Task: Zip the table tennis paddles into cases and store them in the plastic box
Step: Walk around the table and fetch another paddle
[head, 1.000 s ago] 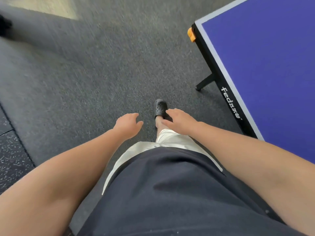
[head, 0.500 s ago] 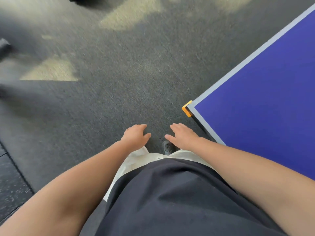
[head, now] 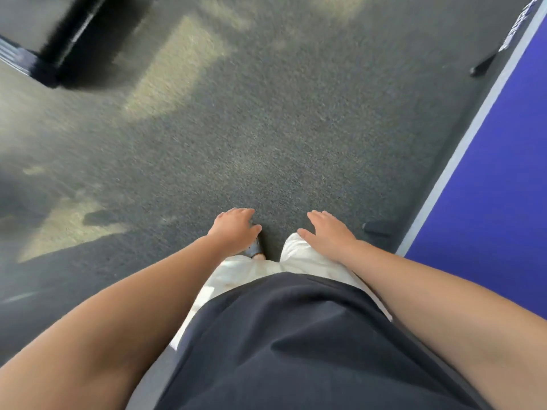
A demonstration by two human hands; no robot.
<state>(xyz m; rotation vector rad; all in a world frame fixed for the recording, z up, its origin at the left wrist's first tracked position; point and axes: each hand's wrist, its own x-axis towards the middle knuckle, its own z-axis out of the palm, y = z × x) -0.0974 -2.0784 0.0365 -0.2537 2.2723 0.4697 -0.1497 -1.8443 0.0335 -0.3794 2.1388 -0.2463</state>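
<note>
Grey carpet (head: 266, 128) fills most of the frame, short-piled and speckled, blurred toward the upper left. Pale patches of light (head: 174, 69) lie across it in the upper middle and along the left side, with darker shadow between them. In the upper left corner a dark, blurred bar-like object (head: 74, 34) runs diagonally over a paler stretch of floor; what it is cannot be told.

Along the right edge stands a table (head: 488, 202) with a blue top and a pale grey border line running diagonally from the upper right down to the middle right. Blurred white lettering shows on its dark side at the upper right, and a dark leg (head: 481, 65) slants down to the carpet just below that. A second dark foot (head: 377, 227) rests on the carpet near the border, lower down.

The left hand (head: 233, 229) and right hand (head: 328, 235) hang in the lower middle of the frame, well apart from the table, both with fingers relaxed and loosely spread, holding nothing. Below them are a dark shirt (head: 296, 350) and white shorts (head: 251, 270). A dark shoe (head: 254, 250) peeks out just under the left hand.

No paddles, cases or box appear anywhere in view.
</note>
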